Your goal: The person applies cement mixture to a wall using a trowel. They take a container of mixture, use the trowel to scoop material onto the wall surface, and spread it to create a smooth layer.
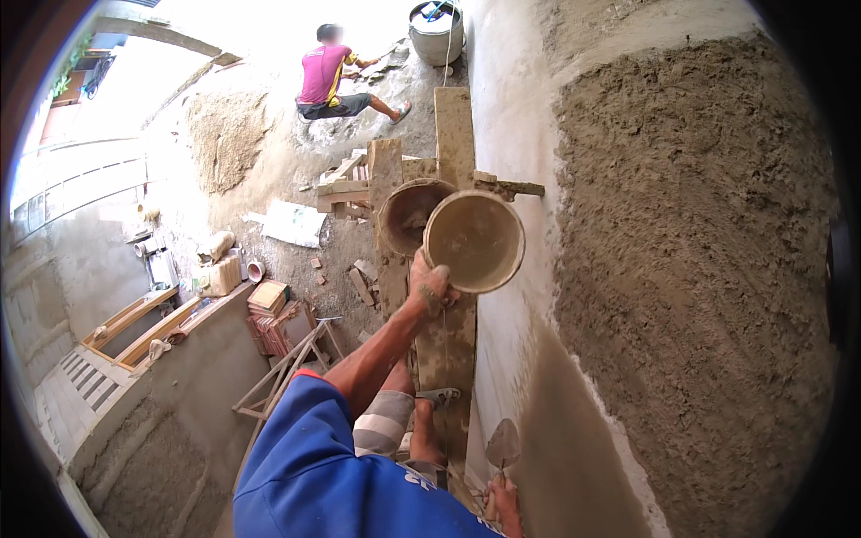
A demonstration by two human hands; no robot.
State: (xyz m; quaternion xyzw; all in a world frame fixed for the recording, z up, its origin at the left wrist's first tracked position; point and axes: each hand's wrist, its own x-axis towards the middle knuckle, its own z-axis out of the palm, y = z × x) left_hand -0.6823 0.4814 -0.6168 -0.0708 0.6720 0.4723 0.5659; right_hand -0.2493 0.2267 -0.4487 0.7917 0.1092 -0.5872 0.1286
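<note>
My left hand (430, 285) is closed on the rim of a round mud-stained bucket (475, 240), held over the planks with its mouth facing me. Its inside is grey-brown; I cannot tell whether liquid lies in it. Just behind, partly covered by it, a second bucket (395, 220) sits on the boards with some greyish stuff inside. Low on the right, my right hand (505, 502) grips the handle of a trowel (503, 443), whose blade points up beside the smooth wall. Rough wet mortar (691, 215) covers much of that wall.
Narrow scaffold planks (447, 359) run under my feet along the wall. Below, a co-worker (332, 76) squats near a large bucket (437, 36). Stacked tiles (280, 318), a wooden frame (287, 377) and a low wall (161, 430) stand to the left.
</note>
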